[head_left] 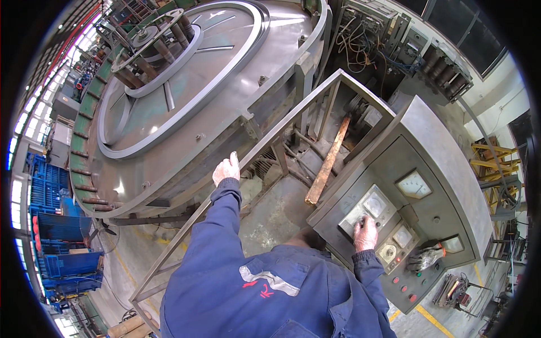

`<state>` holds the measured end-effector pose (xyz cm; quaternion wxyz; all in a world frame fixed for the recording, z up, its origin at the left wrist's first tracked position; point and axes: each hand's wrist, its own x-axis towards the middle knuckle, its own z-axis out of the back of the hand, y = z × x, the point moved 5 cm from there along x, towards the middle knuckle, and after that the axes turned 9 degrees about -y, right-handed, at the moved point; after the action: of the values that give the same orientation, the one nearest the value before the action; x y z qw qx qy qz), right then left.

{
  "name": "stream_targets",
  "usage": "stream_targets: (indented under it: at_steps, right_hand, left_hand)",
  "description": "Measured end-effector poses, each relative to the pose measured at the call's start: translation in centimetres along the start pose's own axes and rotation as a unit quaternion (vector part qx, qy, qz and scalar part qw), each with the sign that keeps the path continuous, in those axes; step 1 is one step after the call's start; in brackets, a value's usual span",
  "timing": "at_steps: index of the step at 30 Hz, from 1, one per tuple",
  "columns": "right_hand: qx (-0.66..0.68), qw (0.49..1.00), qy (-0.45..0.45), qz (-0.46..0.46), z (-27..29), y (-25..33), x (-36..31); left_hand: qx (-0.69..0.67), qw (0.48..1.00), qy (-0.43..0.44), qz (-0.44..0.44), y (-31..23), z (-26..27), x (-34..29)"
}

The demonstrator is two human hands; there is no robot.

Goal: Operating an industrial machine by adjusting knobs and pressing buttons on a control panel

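My left hand (226,170) rests closed on a grey metal guard rail (270,137) that runs beside a large round machine table (169,186). On the right, my right hand (366,234) is at a grey control cabinet (389,152), its fingers closed around a small dark knob (361,222) below a dial gauge (374,203). The fingers partly hide the knob. A second panel with a gauge and a round dial (387,252) sits just to the right of this hand. A dirty work glove (425,259) lies on the cabinet near the push buttons.
A wooden beam (332,160) leans inside the railing between both arms. A large metal ring (186,121) lies on the round table, around a centre hub with upright rollers (149,50). Blue metal racks (62,225) stand at far left, yellow frames (496,163) at right.
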<state>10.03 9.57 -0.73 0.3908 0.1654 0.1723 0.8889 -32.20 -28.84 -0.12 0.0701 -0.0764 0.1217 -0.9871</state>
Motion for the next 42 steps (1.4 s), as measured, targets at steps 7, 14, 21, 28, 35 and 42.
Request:
stream_targets:
  at_steps: [7, 14, 21, 28, 35, 42]
  right_hand:
    - [-0.003, 1.0, -0.005, 0.0, 0.06, 0.05, -0.03]
    - [0.009, 1.0, 0.005, -0.017, 0.28, 0.18, 0.0]
    - [0.018, 1.0, -0.004, -0.022, 0.42, -0.03, -0.01]
    - [0.017, 1.0, -0.003, -0.019, 0.33, -0.13, 0.12]
    - [0.019, 1.0, -0.005, -0.023, -0.07, -0.57, 0.04]
    - [0.015, 1.0, -0.001, -0.014, 0.14, -0.33, 0.13]
  left_hand:
    - [0.001, 1.0, -0.013, -0.011, 0.31, -0.56, 0.17]
    - [0.011, 1.0, -0.011, -0.013, 0.43, -0.76, 0.2]
    - [0.015, 1.0, -0.005, -0.01, 0.2, -0.51, 0.13]
    - [0.015, 1.0, -0.004, -0.006, 0.23, -0.52, 0.16]
    - [0.01, 1.0, -0.004, -0.003, 0.28, -0.54, 0.12]
    - [0.011, 1.0, 0.0, -0.002, 0.15, -0.5, 0.17]
